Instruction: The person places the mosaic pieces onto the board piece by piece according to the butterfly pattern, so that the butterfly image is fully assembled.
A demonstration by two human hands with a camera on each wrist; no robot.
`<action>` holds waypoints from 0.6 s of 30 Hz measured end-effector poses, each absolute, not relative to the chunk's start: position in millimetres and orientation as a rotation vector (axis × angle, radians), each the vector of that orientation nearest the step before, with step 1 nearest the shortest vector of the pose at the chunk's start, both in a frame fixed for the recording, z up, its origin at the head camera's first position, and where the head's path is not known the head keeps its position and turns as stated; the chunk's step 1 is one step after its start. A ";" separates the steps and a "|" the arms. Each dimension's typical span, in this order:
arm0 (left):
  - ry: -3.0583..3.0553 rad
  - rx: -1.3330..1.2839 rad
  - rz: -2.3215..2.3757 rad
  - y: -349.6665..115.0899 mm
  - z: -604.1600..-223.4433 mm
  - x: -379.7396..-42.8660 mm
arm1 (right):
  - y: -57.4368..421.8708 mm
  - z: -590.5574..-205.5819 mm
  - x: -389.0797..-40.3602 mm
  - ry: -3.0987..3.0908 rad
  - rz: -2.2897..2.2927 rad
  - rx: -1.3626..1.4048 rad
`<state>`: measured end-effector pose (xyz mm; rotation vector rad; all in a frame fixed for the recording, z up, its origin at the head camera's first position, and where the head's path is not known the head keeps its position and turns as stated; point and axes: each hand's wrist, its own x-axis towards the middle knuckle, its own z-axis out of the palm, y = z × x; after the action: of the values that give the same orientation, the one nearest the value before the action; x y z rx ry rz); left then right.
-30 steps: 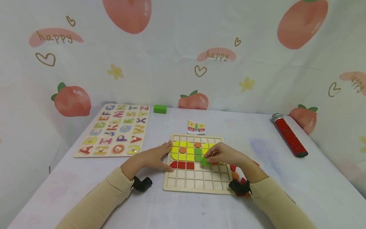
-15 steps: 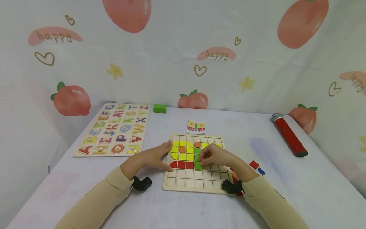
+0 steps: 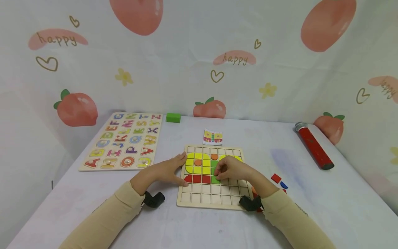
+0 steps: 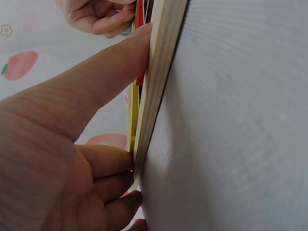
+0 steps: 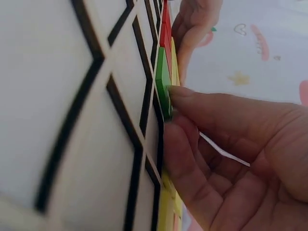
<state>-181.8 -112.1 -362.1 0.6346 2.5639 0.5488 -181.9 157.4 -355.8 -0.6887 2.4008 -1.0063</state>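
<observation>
A wooden grid board (image 3: pixel 196 199) lies on the table with yellow, red, green and orange pieces in its cells. My left hand (image 3: pixel 166 173) rests at the board's left edge, its thumb straight along the rim (image 4: pixel 161 57) in the left wrist view and the other fingers farther up the side. With thumb and forefinger my right hand (image 3: pixel 233 169) pinches a green square tile (image 3: pixel 215 180), just right of a row of red tiles (image 3: pixel 197 178). In the right wrist view the green tile (image 5: pixel 163 79) sits in the grid, the thumb tip on its face. My right hand covers part of the yellow tiles.
A small picture card (image 3: pixel 212 137) of a butterfly lies behind the board. Loose red (image 3: pixel 275 178) and blue pieces (image 3: pixel 284 185) lie to the right, partly under my right forearm. An alphabet board (image 3: pixel 124 141), a green block (image 3: pixel 173 118) and a red microphone (image 3: pixel 314 147) stand around.
My right hand has moved left with the green square tile and brought it down beside the red row. Its fingers are still at the tile. My left hand has stayed on the board's edge.
</observation>
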 end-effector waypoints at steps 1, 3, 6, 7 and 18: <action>2.564 0.632 0.549 -112.5 -362.1 -181.9 | 157.9 -355.3 -182.3 2.402 -0.999 -0.691; 2.565 0.621 0.544 -113.1 -361.9 -182.1 | 159.8 -353.8 -182.7 2.408 -0.984 -0.694; 2.565 0.619 0.544 -112.9 -362.7 -182.2 | 167.0 -351.2 -182.0 2.431 -0.972 -0.678; 2.567 0.614 0.536 -112.8 -362.5 -182.1 | 170.4 -350.2 -181.5 2.435 -0.971 -0.667; 2.575 0.641 0.533 -113.4 -363.5 -181.9 | 224.7 -337.9 -171.7 2.514 -1.039 -0.367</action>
<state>-181.9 -113.4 -363.5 0.6409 2.5747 0.5334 -171.7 224.7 -337.9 -0.3665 2.5142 -1.0386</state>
